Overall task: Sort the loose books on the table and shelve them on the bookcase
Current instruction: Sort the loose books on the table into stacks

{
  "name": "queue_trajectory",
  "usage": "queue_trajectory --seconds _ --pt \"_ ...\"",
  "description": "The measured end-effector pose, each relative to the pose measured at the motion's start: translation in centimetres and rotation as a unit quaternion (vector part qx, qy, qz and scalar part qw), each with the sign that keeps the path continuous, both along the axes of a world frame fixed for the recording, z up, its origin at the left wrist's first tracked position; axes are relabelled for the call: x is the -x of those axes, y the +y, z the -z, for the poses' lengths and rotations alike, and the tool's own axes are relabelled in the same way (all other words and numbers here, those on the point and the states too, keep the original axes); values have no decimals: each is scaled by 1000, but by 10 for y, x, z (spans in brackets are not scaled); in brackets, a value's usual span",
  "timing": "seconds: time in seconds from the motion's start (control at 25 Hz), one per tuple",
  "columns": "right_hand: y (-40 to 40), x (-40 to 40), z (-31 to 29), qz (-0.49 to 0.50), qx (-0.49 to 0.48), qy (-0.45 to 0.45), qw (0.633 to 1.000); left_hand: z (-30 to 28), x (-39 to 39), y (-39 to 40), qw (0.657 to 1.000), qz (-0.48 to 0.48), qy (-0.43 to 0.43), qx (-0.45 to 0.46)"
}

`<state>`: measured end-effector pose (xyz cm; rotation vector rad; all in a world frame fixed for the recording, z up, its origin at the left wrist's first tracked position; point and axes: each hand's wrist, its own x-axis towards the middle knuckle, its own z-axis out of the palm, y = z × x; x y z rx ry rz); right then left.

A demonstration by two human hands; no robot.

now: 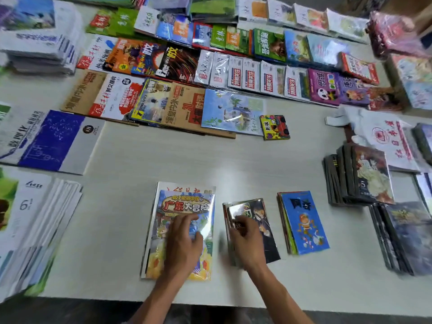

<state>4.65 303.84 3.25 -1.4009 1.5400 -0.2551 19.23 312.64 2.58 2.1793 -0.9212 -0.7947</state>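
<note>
pressing flat: left hand (184, 239) spread on shiny colourful picture book (180, 232) | right hand (245, 239) pinching dark glossy comic (254, 228) | light, bendy, slippery; take by edges

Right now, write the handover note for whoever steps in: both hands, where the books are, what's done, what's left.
Left hand: flat on the colourful comic book, which lies on a white magazine near the front edge.
Right hand: resting on the dark manga stack beside it; not lifted.
Blue book pile sits just to the right; dark volume stacks at far right.
Done: many books laid in rows and piles across the table.
Left: everything is on the table; no bookcase in view, nothing seen shelved.
</note>
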Motion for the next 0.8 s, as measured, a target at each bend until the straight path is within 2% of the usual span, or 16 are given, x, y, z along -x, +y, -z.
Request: queue_trajectory --seconds 0.08,0.16,0.28,0.44,0.56,0.64,0.8 --pt "-6 38 5 19 32 33 999 -1 37 -8 995 49 81 -16" --pt "-7 71 18 15 55 89 994 4 69 -18 983 55 158 -78" --pt "4 91 33 -57 4 115 992 7 107 -32 965 18 210 -155" --pt "-25 123 34 -104 67 129 984 13 135 -42 973 -22 162 -164" --pt "-79 148 34 -90 118 201 968 18 145 -44 972 -40 137 -188" --pt "-122 154 35 -111 88 259 956 18 150 -45 971 -56 130 -192" --pt "-178 144 41 -178 -23 249 952 21 155 -48 971 -58 126 -196"
